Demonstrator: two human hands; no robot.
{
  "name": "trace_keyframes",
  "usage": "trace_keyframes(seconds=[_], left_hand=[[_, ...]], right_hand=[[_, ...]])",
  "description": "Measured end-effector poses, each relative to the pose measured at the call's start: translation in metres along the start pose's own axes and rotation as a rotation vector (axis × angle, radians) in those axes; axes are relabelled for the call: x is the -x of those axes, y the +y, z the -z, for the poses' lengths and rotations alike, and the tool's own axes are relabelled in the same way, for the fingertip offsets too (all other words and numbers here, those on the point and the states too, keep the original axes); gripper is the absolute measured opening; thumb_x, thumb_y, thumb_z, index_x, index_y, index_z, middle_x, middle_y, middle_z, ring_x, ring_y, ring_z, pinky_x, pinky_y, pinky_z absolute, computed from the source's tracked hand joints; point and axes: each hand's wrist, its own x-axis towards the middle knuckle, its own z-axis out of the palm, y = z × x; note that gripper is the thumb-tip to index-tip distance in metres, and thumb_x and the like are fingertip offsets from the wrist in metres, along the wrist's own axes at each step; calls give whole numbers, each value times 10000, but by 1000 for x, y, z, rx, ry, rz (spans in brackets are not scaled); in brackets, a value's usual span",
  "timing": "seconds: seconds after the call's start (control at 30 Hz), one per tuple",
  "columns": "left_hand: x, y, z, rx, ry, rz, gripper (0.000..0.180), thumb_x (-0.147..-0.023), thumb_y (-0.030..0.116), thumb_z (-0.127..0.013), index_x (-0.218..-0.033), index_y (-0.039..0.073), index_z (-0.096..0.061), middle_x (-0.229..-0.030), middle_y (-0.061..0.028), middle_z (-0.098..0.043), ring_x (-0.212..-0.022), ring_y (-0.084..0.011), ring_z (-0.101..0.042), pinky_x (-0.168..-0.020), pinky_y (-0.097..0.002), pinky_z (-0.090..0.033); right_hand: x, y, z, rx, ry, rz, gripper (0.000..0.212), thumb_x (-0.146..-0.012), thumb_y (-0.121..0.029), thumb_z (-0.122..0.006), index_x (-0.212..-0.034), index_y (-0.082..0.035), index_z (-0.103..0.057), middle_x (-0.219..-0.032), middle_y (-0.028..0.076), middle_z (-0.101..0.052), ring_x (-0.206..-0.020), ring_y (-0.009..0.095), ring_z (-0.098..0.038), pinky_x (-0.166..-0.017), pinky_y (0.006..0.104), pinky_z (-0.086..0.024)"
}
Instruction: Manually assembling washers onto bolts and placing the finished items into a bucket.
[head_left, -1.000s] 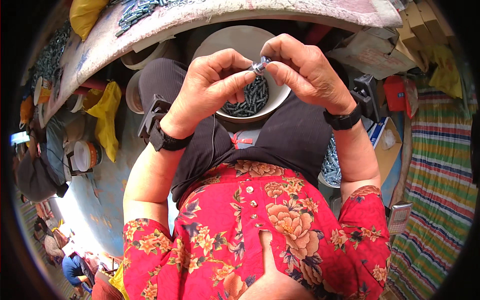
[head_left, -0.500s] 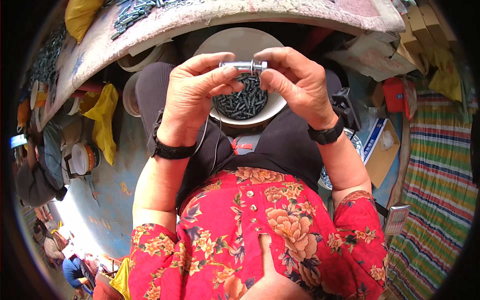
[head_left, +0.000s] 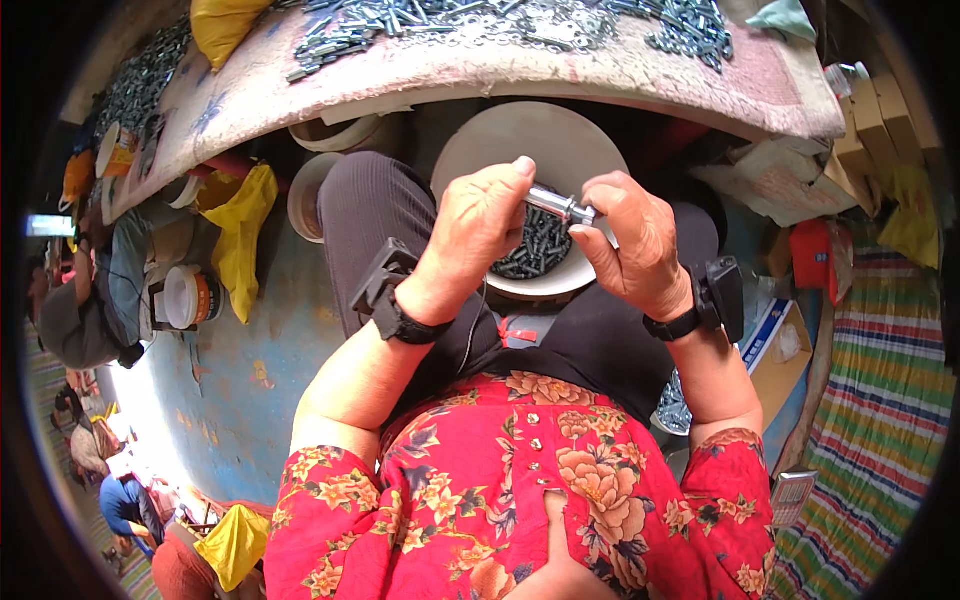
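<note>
Between my hands is a shiny metal expansion bolt (head_left: 549,201), with a sleeve, a washer and a nut at its right end. My left hand (head_left: 468,228) is closed around the sleeve end, thumb on top. At the nut end, the thumb and fingers of my right hand (head_left: 640,243) pinch loosely; they are slightly blurred. Below the bolt, a white bucket (head_left: 548,287) stands between my knees, holding many dark metal sleeves or bolts (head_left: 532,250).
A cloth-covered table (head_left: 560,75) ahead carries piles of bolts (head_left: 360,25) and washers (head_left: 560,25). A yellow bag (head_left: 240,235) hangs at left near a small white tub (head_left: 185,297). Cardboard boxes (head_left: 880,110) and a striped sheet (head_left: 880,390) are at right. Other people sit far left.
The bolt has gone from level to tilted, its nut end lower. My left hand has turned, now thumb up over the sleeve. The view has shifted, showing more of the table.
</note>
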Motion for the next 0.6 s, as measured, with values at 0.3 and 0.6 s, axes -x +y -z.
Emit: trace_keyframes(seconds=[0.3, 0.6], left_hand=[[-13, -3, -3, -653, 264, -712, 321, -887, 158, -544, -614, 20, -449, -530, -125, -411, -462, -256, -435, -445, -355, -340], [-46, 7, 16, -1300, 182, -923, 288, -842, 307, -608, -673, 83, -539, -625, -83, -530, -551, -291, -538, -481, -374, -437]], right_hand=[[13, -31, -40, -235, 280, -460, 231, -919, -179, -530, -766, -8, -503, -598, 92, -466, -499, 206, -474, -480, 316, -384], [18, -9, -28, -770, 222, -1083, 457, -976, -416, -369, -703, -58, -447, -559, 12, -440, -456, 77, -383, -417, 222, -297]])
